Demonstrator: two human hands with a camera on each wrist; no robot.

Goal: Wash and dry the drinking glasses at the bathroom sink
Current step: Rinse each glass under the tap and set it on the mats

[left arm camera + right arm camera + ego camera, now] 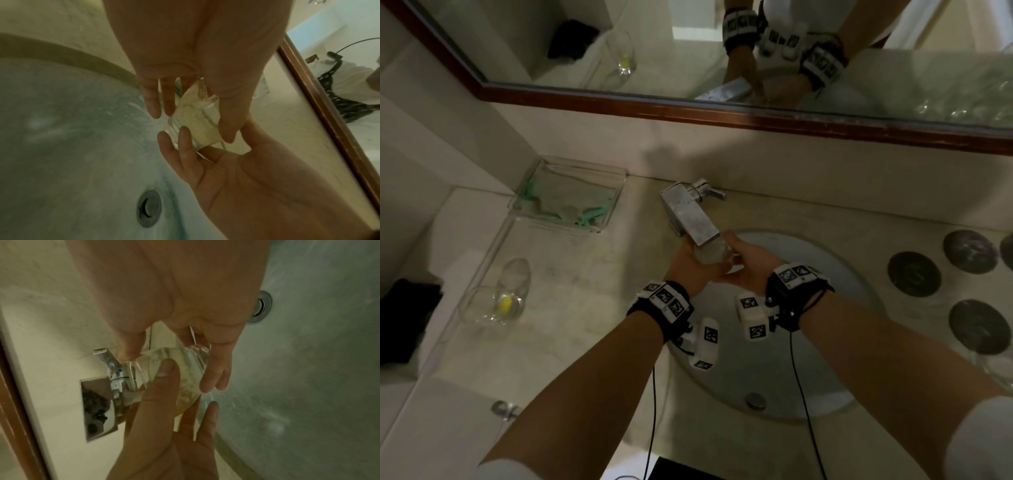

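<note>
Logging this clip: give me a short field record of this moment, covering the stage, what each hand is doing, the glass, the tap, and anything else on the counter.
stage: rinsing a glass under the tap
glass: clear, tilted, held over the sink below the spout
left hand: holds the glass from below, thumb on its side
right hand: grips the glass from the other side
tap: square metal spout; water streaks show in the wrist views
second glass: on the counter, left
coasters: dark, round, right of the sink

Both hands, left hand [690, 270] and right hand [751, 265], holding a glass [714, 251] under the faucet [688, 216], above the sink [835, 274]
</note>
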